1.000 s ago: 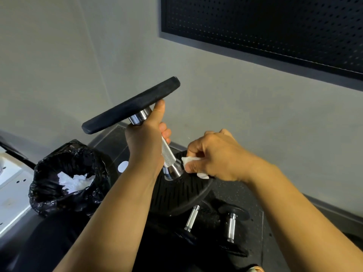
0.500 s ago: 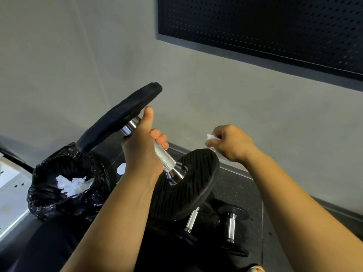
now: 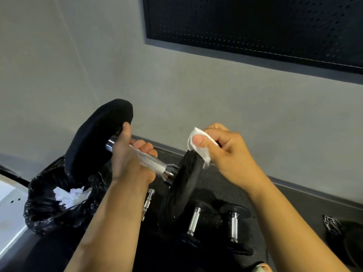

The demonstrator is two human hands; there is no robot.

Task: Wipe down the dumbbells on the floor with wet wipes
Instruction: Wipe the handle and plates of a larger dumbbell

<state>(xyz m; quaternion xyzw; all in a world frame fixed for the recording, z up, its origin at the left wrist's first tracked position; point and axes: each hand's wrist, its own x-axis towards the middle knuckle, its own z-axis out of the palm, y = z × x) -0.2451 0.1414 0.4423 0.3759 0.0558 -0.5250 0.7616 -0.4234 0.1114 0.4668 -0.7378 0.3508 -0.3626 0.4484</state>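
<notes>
My left hand grips the knurled steel handle of a black-plated dumbbell and holds it up in the air, tilted down to the right. My right hand pinches a white wet wipe against the top rim of the dumbbell's right plate. The left plate is raised toward the wall. Below, on the dark floor, lie two smaller dumbbells with chrome handles.
A black bin bag with crumpled white wipes inside sits at the left. A white surface lies at the far left edge. A grey wall and a dark perforated panel stand behind. A black object lies at right on the floor.
The dumbbell has turned so its handle lies flatter and the right plate shows edge-on. My right hand moved from the handle's lower end up onto that plate's rim with the wipe.
</notes>
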